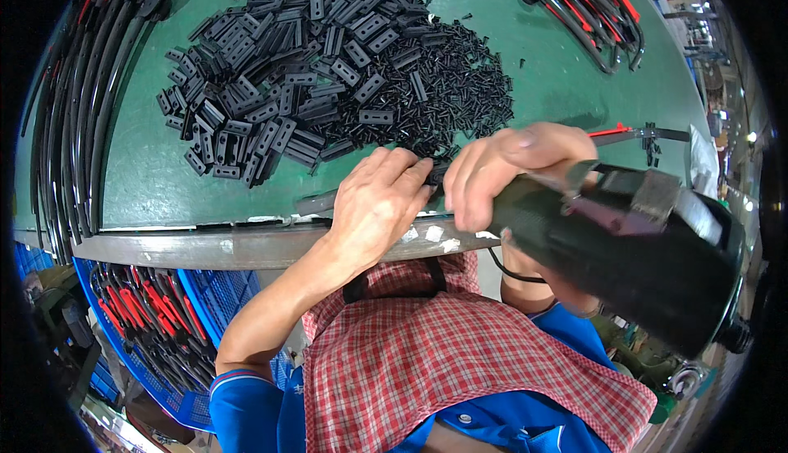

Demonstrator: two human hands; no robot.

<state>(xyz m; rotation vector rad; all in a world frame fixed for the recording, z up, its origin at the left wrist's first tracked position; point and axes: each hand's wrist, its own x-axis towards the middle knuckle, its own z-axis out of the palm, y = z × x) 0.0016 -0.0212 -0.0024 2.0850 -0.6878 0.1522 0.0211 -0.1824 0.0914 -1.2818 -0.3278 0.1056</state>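
Bare green table lies open at left centre and at upper right, between the clip pile and the rods. The pile fills the upper middle. Long strips block the left edge; a black tool crowds the right.

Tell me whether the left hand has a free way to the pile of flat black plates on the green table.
Probably yes. The left hand lies at the table's near edge, fingers down on a small black part, and the pile of flat black plates sits just beyond with only bare green surface between.
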